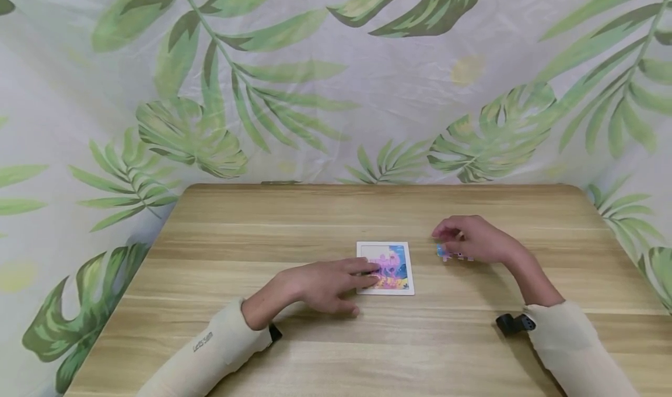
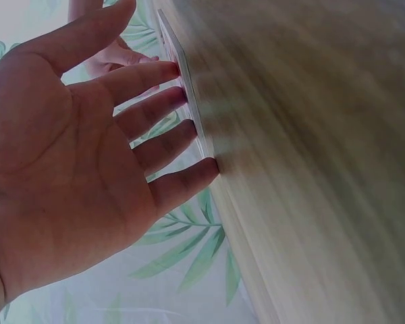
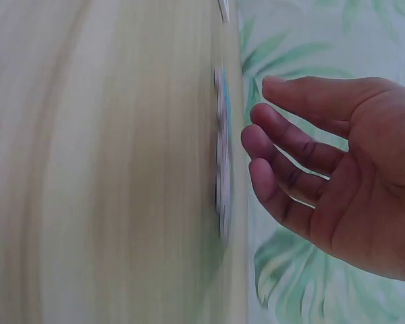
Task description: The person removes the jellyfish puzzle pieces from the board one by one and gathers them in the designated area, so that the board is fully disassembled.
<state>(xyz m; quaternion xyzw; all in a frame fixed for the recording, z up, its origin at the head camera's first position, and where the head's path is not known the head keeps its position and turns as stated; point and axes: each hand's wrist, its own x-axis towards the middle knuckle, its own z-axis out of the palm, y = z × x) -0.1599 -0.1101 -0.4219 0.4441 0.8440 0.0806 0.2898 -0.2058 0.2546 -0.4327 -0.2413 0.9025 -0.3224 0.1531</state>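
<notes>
On the wood-grain table (image 1: 283, 234), your left hand's (image 1: 325, 283) straight fingers rest on the framed jigsaw puzzle (image 1: 396, 269), visibly filled except its blank upper left, while your right hand (image 1: 478, 241), loosely curled and empty, hovers by loose puzzle pieces (image 3: 223, 155) apparently left to fit.

One puzzle (image 1: 395, 271), two sleeves (image 1: 215, 350) (image 1: 574, 350), one table (image 1: 294, 228)

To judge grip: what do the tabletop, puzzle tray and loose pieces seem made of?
Tabletop: probably satin wood or laminate; streaked grain, soft sheen. Puzzle tray: perhaps matte cardboard or thin wood; plain white border, flat thin edge. Loose pieces: likely printed board, given coloured faces on slim slabs; finish unclear, plastic possible.
</notes>
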